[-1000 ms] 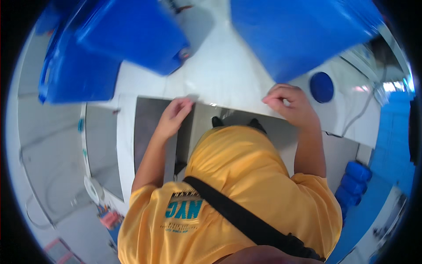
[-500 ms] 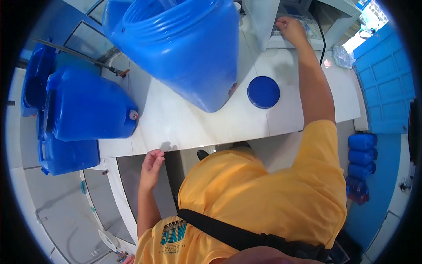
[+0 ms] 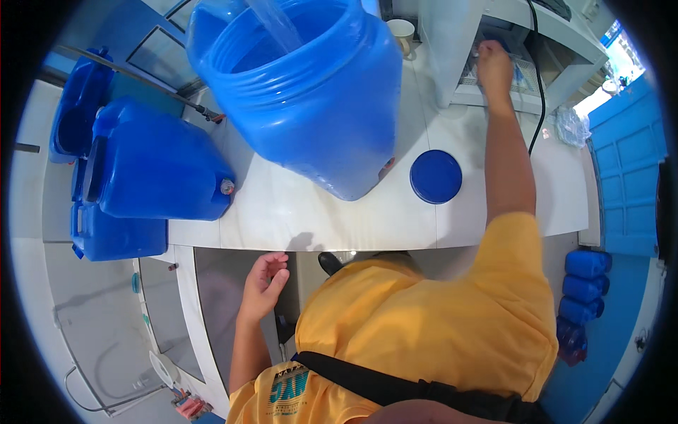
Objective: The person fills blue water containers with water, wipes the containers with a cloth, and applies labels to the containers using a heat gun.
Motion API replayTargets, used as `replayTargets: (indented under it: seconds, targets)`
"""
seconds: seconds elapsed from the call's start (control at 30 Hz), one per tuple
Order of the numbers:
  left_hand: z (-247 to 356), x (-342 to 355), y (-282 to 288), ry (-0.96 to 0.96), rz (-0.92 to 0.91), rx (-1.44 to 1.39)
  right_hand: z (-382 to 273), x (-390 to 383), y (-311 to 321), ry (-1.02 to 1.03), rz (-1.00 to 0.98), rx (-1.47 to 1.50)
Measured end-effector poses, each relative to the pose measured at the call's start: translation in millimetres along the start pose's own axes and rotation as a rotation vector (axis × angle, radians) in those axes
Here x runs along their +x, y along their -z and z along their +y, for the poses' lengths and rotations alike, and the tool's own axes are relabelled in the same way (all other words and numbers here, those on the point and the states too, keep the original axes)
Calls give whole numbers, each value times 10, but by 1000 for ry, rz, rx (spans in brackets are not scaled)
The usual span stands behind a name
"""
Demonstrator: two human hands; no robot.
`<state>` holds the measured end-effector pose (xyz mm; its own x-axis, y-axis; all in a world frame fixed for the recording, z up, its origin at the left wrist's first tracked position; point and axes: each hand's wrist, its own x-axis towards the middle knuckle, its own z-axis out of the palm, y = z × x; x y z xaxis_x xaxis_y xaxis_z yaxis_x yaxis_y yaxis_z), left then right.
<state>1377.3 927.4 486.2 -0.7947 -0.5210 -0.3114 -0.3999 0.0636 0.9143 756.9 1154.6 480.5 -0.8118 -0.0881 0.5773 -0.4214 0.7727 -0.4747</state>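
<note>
My right hand [image 3: 496,69] reaches into a white open-fronted cabinet [image 3: 439,60], over a wire tray [image 3: 524,76] holding small clear items. Its fingers are drawn together; what they hold, if anything, is hidden. My left hand [image 3: 267,284] hangs just off the counter's near edge, loosely curled with thumb apart, holding nothing. In front of me a large blue water container [image 3: 318,113] stands uncapped, and a stream of water [image 3: 277,25] runs into its wide mouth. A round dark-blue lid [image 3: 436,177] lies flat on the white counter [image 3: 304,222], between the container and my right forearm.
Several blue containers [image 3: 159,169] stand at the left, beside a metal pipe [image 3: 134,78] with a valve. A white mug [image 3: 401,34] sits behind the large container. A black cable [image 3: 539,85] hangs before the cabinet, near a clear plastic bag [image 3: 571,127]. Blue bottles [image 3: 585,286] are stacked at the right.
The view has shifted, so the counter sits lower in it. My right hand has moved deeper into the cabinet, and its fingers have closed in. The left hand stays near the counter edge.
</note>
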Motion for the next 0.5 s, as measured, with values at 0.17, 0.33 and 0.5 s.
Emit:
replayTargets:
  seconds: [0.17,0.33,0.5]
  targets:
    - [754,167,-102,-557,-7,409,-1001,-1205,1506,-51,-259,658]
    - [1505,459,-405,-1032,40,537,-2095,-2194,2151,-164,-815,1387]
    - [1343,500,-246,-637,-32,265,-2838,-2545,1749,-101,-786,1422]
